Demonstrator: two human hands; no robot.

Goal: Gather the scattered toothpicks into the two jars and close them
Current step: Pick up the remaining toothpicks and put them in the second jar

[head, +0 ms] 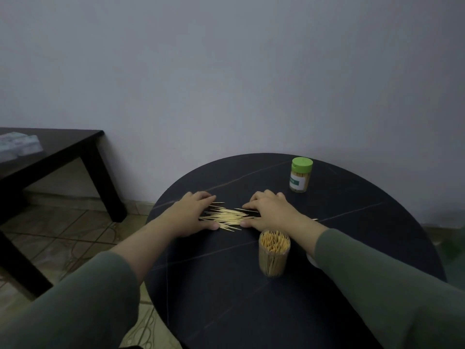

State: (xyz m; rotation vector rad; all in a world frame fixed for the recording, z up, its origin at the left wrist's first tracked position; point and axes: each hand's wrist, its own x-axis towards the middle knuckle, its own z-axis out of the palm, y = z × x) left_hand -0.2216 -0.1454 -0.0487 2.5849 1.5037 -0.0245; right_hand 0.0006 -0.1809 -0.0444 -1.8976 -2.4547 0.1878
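Left hand (193, 212) and right hand (270, 211) palms down, fingers spread, facing each other; green-sleeved arms extended forward

Dim, flat light; wide-angle edge distortion.

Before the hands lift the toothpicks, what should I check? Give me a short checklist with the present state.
1. Loose toothpicks gathered between left hand and right hand: ok, mostly in one pile.
2. No strays left: not ok, one toothpick lies beyond the right wrist.
3. Open jar upright, within reach: ok.
4. Room in the open jar: cannot tell, it looks nearly full.
5. Green-lidded jar closed: ok.
6. Lid for the open jar in view: not ok.
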